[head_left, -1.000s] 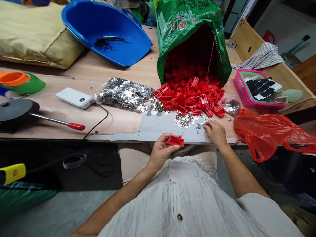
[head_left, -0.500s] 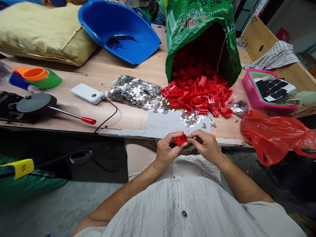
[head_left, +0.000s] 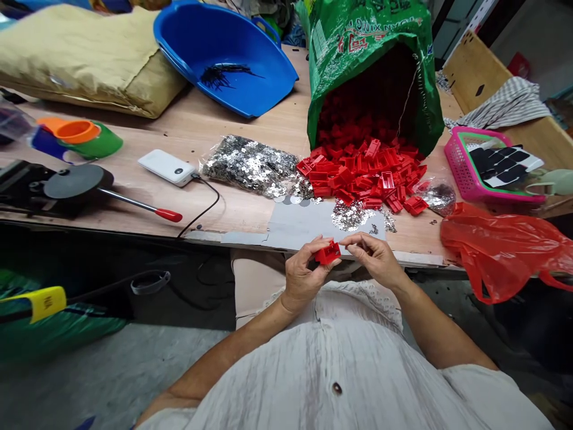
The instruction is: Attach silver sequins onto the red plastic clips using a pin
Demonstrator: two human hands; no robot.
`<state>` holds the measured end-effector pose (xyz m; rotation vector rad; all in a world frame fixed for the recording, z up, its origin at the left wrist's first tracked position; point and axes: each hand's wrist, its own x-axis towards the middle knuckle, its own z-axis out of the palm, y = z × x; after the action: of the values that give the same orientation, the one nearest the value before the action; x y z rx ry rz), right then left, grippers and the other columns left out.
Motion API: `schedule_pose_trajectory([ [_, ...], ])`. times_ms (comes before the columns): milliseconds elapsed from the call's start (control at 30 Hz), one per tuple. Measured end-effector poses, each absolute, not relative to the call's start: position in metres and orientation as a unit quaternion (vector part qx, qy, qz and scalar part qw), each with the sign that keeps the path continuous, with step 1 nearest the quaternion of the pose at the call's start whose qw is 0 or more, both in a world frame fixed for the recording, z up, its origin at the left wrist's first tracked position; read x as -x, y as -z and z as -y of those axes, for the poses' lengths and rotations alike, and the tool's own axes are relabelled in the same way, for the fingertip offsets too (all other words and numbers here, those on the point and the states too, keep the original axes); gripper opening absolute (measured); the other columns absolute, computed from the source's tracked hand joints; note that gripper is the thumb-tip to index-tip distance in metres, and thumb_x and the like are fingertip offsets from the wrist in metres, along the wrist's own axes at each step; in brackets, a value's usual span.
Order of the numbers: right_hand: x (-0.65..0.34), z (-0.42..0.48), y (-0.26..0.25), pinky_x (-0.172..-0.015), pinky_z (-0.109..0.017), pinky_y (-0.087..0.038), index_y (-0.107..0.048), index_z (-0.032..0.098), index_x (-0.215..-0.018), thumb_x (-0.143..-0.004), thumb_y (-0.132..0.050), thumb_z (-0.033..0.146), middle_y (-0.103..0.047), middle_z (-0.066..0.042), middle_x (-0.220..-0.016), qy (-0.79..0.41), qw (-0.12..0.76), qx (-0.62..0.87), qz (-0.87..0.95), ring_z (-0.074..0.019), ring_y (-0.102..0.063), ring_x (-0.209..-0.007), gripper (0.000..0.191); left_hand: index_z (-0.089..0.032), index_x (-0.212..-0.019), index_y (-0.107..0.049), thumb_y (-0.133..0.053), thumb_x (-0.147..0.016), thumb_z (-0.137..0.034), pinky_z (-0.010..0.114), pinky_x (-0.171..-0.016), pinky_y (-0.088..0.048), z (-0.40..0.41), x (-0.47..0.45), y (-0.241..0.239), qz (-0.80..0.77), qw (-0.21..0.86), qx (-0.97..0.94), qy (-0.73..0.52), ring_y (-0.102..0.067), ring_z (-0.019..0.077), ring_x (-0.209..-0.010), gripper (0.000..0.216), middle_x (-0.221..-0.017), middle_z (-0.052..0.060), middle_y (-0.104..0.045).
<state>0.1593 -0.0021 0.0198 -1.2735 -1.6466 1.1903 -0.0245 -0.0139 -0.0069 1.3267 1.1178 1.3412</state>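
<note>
My left hand [head_left: 304, 269] grips a small red plastic box [head_left: 329, 253] between thumb and fingers, its open side tilted toward the right. Inside it a small shiny bit shows. Just right of the box is my right hand [head_left: 373, 258], thumb and forefinger pinched together; whatever they hold is too small to make out. In front of both hands, a heap of small metal pieces [head_left: 351, 216] lies on a grey sheet [head_left: 298, 224]. Beyond it, many more red plastic boxes [head_left: 358, 173] spill from a green woven sack [head_left: 320, 77].
A clear bag of metal pieces [head_left: 250, 164], a white power bank [head_left: 166, 167] with a cable and a red-handled lever tool [head_left: 76, 182] stand leftward. Behind are a blue scoop basin [head_left: 264, 89] and a tan sack [head_left: 89, 60]. A pink basket [head_left: 465, 173] and red plastic bag [head_left: 505, 251] lie right.
My right hand has drawn back slightly from the red box, whose open side now shows more. The whole view has shifted a little; my left hand keeps its grip.
</note>
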Motion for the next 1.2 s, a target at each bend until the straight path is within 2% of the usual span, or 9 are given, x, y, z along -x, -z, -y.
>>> schedule_pose_trajectory([
  [167,-0.157,0.0,-0.013,-0.063,-0.025,-0.039,-0.058,0.021,-0.089,-0.082,-0.069,0.038,-0.058,0.002,-0.083,-0.529,0.368,0.506,0.573,-0.0114,-0.049,-0.069,0.021,-0.026,-0.101,-0.069,-0.079,-0.072,-0.019,0.047,-0.112,-0.041,0.014,0.025,0.007,-0.425,0.431,-0.578,-0.548,-0.067,0.024,-0.111,0.032,-0.109,0.003,-0.075],
  [367,-0.151,-0.004,-0.005,-0.057,-0.022,-0.034,-0.047,0.021,-0.08,-0.079,-0.071,0.038,-0.045,0.006,-0.072,-0.614,0.344,0.453,0.548,-0.0092,-0.041,-0.062,0.029,-0.026,-0.097,-0.073,-0.078,-0.071,-0.016,0.044,-0.104,-0.048,0.02,0.024,0.005,-0.419,0.452,-0.598,-0.512,-0.068,0.0252,-0.108,0.028,-0.107,0.004,-0.075],
  [500,-0.151,-0.001,0.004,-0.054,-0.021,-0.033,-0.042,0.021,-0.082,-0.075,-0.075,0.042,-0.046,0.006,-0.072,-0.665,0.351,0.433,0.497,-0.0081,-0.04,-0.061,0.04,-0.026,-0.098,-0.074,-0.077,-0.07,-0.012,0.045,-0.105,-0.047,0.022,0.027,0.009,-0.406,0.475,-0.598,-0.501,-0.068,0.0255,-0.108,0.031,-0.106,0.005,-0.075],
  [600,-0.152,0.004,0.005,-0.049,-0.019,-0.027,-0.04,0.022,-0.085,-0.072,-0.078,0.045,-0.044,0.008,-0.07,-0.717,0.338,0.406,0.454,-0.0059,-0.034,-0.054,0.046,-0.026,-0.1,-0.074,-0.079,-0.067,-0.01,0.044,-0.102,-0.05,0.022,0.029,0.014,-0.396,0.493,-0.595,-0.496,-0.068,0.0255,-0.106,0.037,-0.108,0.005,-0.075],
  [733,-0.155,0.009,0.003,-0.046,-0.019,-0.023,-0.04,0.023,-0.089,-0.075,-0.076,0.045,-0.041,0.009,-0.069,-0.753,0.328,0.387,0.419,-0.0043,-0.028,-0.05,0.045,-0.025,-0.099,-0.073,-0.08,-0.066,-0.01,0.045,-0.102,-0.05,0.022,0.031,0.017,-0.388,0.515,-0.588,-0.489,-0.068,0.0261,-0.108,0.037,-0.105,0.006,-0.076],
  [933,-0.159,0.017,0.01,-0.046,-0.018,-0.023,-0.041,0.023,-0.09,-0.072,-0.08,0.04,-0.044,0.008,-0.074,-0.765,0.336,0.368,0.408,-0.0048,-0.032,-0.053,0.046,-0.023,-0.094,-0.073,-0.083,-0.066,-0.015,0.05,-0.109,-0.043,0.018,0.032,0.012,-0.325,0.601,-0.549,-0.482,-0.067,0.027,-0.11,0.031,-0.104,0.007,-0.076],
  [1067,-0.159,0.018,0.009,-0.048,-0.018,-0.028,-0.042,0.023,-0.091,-0.07,-0.079,0.044,-0.051,0.006,-0.078,-0.767,0.326,0.351,0.427,-0.0067,-0.04,-0.057,0.047,-0.021,-0.091,-0.07,-0.086,-0.064,-0.02,0.048,-0.105,-0.046,0.013,0.033,0.016,-0.282,0.679,-0.479,-0.479,-0.068,0.0261,-0.109,0.031,-0.1,0.006,-0.077],
  [1133,-0.166,0.009,0.005,-0.055,-0.02,-0.036,-0.047,0.023,-0.095,-0.074,-0.075,0.046,-0.058,0.003,-0.084,-0.727,0.307,0.376,0.486,-0.0098,-0.049,-0.065,0.042,-0.02,-0.091,-0.068,-0.086,-0.064,-0.023,0.046,-0.099,-0.051,0.011,0.033,0.019,-0.296,0.706,-0.436,-0.473,-0.069,0.0261,-0.105,0.033,-0.101,0.007,-0.077],
  [1200,-0.18,-0.006,0.002,-0.065,-0.024,-0.042,-0.053,0.022,-0.099,-0.081,-0.068,0.044,-0.063,0.0,-0.089,-0.613,0.299,0.457,0.57,-0.0134,-0.056,-0.075,0.032,-0.019,-0.091,-0.066,-0.086,-0.063,-0.024,0.044,-0.096,-0.053,0.009,0.033,0.02,-0.319,0.715,-0.408,-0.47,-0.07,0.026,-0.102,0.035,-0.103,0.008,-0.077],
])
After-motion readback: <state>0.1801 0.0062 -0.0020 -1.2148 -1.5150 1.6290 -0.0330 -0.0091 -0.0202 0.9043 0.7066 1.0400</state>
